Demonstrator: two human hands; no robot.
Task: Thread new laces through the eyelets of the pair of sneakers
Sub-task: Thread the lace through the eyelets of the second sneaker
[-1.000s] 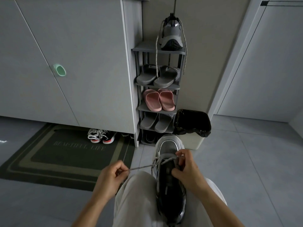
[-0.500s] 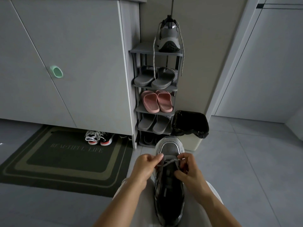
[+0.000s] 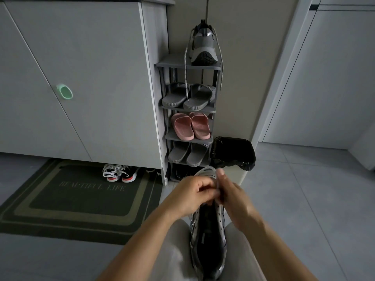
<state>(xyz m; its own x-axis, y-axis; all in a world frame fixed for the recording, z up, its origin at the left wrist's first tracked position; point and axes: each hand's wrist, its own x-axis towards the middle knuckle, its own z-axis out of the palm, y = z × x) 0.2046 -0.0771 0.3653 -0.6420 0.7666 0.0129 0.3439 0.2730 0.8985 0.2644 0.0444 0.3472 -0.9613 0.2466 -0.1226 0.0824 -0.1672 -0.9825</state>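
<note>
Left hand has met right hand over the sneaker, lower centre; grips unreadable. Fingers cover the lace, so it could miss an eyelet.

Setting: home entryway. Evidence: tiered shoe rack straight beyond the fingers, holding grey slides and pink slides. Doormat lettered "BEAUTIFUL LIFE" on the floor left of the fingers. Black-white-red sneakers tucked under a pale cabinet with a mint-green pull, beyond-left. Bin with black liner just beyond-right, beside the rack. Grey tiled floor to the right.
</note>
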